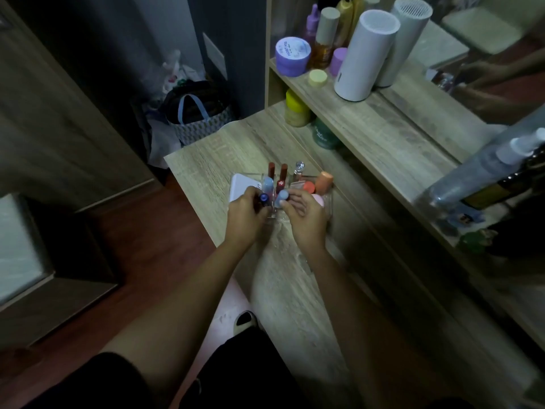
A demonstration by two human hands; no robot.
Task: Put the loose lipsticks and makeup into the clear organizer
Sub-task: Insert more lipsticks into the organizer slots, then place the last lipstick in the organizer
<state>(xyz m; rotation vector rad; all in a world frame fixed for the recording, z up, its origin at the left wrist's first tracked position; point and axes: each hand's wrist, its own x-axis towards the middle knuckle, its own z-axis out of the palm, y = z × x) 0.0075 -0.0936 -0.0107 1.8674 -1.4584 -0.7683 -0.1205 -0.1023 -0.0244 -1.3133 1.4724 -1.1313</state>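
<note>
Purple jar (292, 56) on shelf (348, 113): lid print partly legible, reads "MOIST". Green jar (324, 137) below: white lettering, blurred, unreadable. No other legible text.

Light wood-grain table (283, 290): clear acrylic organizer (326, 202) standing on top, flat white rectangular case (240, 187) just beside it; green jar (324, 137) near back.

Lipsticks (277, 175) upright in organizer (327, 202) on table (295, 284).
</note>
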